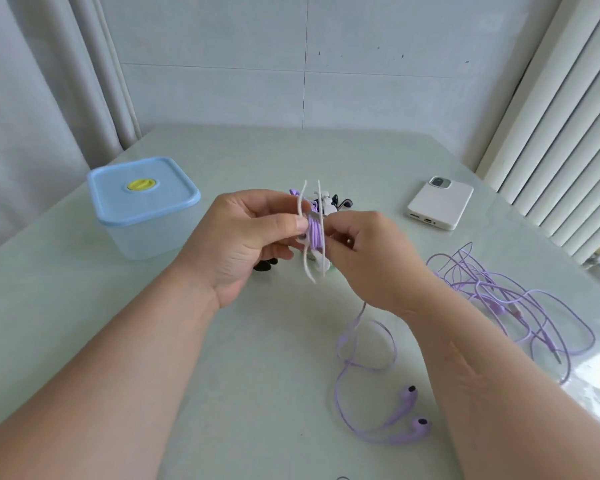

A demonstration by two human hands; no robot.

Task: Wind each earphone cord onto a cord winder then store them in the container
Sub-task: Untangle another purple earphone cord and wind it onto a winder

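Lilac cord (314,233) is already banked in several turns round the waist of the white cord winder (317,265), which we hold up over the table (257,375), with the container (142,209) off to the left. Our left hand (253,237) has its grip clamped on the winder, thumb pressed to its near face; our right hand (371,254) has its grip pinched on the cord just beside the wound turns. From there the loose tail (364,344) drops to the table in slack loops and ends at the two earbuds (409,398) near our right forearm. We judge the winding about half done. To do it well we should keep the left hand steady, feed the cord under light, even tension, and lay each turn beside the last between the two flanges so none slips over an edge. The loops below look free of knots, but we should let them run out slowly so the earbuds do not drag or snag. A second lilac earphone (516,306) lies tangled further right, well apart, and the container's blue lid (139,188) is on
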